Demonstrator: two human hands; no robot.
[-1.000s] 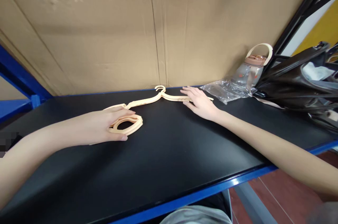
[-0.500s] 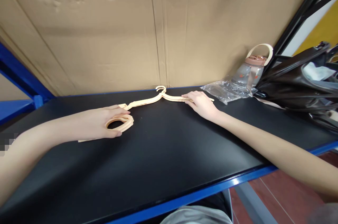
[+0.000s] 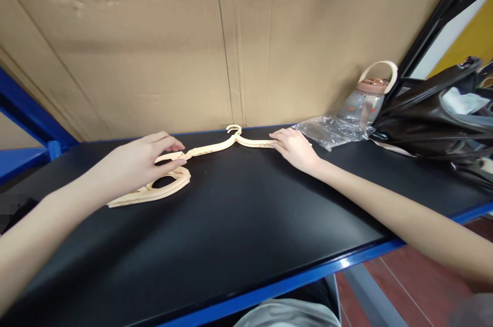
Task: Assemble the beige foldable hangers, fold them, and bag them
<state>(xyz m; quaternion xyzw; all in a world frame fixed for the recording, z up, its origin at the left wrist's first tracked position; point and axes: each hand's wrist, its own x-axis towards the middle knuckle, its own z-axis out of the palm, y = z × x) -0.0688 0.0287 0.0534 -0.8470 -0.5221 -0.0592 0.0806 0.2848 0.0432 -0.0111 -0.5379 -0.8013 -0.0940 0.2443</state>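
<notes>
Cream plastic hangers lie at the back middle of the black table, with the hook of the unfolded hanger near the cardboard. My right hand has its fingers wrapped on that hanger's right arm. On the left, my left hand is above a group of cream hangers, thumb and fingers apart. Its fingertips are close to the left end of the unfolded hanger; whether they touch it is unclear. The palm hides part of the group.
A clear bottle with a cream handle stands at the back right beside a crumpled clear plastic bag. A dark bag lies at the far right. Cardboard rises behind the black table, which has a blue front edge.
My left hand has let go of the hanger group and lifted slightly up and back, its fingers spreading. My right hand stays on the hanger with hardly any shift.
</notes>
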